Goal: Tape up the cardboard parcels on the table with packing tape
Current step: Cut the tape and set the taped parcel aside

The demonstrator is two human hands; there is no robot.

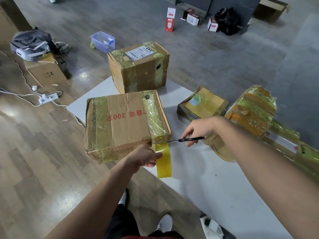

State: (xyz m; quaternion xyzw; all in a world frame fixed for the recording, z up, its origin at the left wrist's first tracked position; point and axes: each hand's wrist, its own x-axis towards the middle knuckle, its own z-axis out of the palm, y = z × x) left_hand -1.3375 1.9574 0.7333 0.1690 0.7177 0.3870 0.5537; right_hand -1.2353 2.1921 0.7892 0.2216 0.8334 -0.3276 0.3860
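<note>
A flat cardboard parcel with red print lies on the white table, banded with yellowish tape at both ends. My left hand grips a yellow tape roll just below the parcel's near right corner. A strip of tape runs from the roll up to that corner. My right hand holds black scissors, and the blades lie across the strip at the box edge. Behind stands a taller taped parcel. To the right lie a small taped parcel and an orange wrapped bundle.
Another taped box runs along the table's right side, partly behind my right arm. On the floor are a power strip, an open carton with clothes on it, a plastic tub and small boxes at the back.
</note>
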